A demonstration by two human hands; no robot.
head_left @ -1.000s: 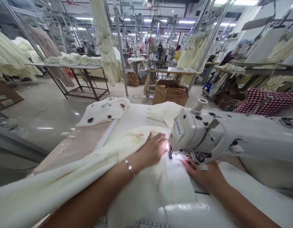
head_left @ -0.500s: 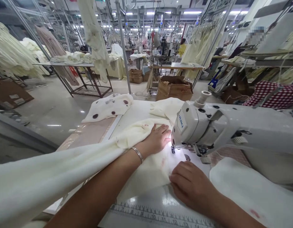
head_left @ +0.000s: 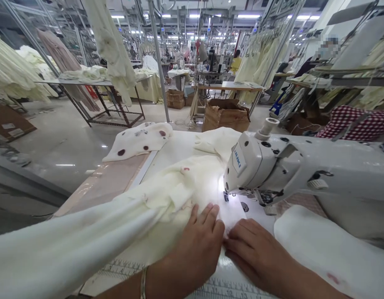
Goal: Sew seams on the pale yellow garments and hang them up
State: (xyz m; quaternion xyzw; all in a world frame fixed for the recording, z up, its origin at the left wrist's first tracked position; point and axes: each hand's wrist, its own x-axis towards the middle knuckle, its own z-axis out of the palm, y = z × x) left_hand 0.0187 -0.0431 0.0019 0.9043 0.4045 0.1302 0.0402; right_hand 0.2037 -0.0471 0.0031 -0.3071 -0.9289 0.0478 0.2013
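Cream fabric with small reddish marks lies across the sewing bed, its long folds trailing to the lower left. My left hand, with a bangle at the wrist, is on the fabric's near edge; its index finger and thumb look pinched there, the other fingers bent over the cloth. Right beside it, my right hand has its fingers closed on the same edge. Both sit in front of the lit presser foot of a white sewing machine. Fingertips under the cloth are hidden.
A printed ruler scale runs along the near table edge. Spotted cream fabric lies at the far left of the table, and another cream piece at the right. Beyond stand a cardboard box and a metal-framed table.
My left hand has come back from beside the machine head to the near edge, close to my right hand. The fabric it lay on has loosened and spread. My right hand has barely moved.
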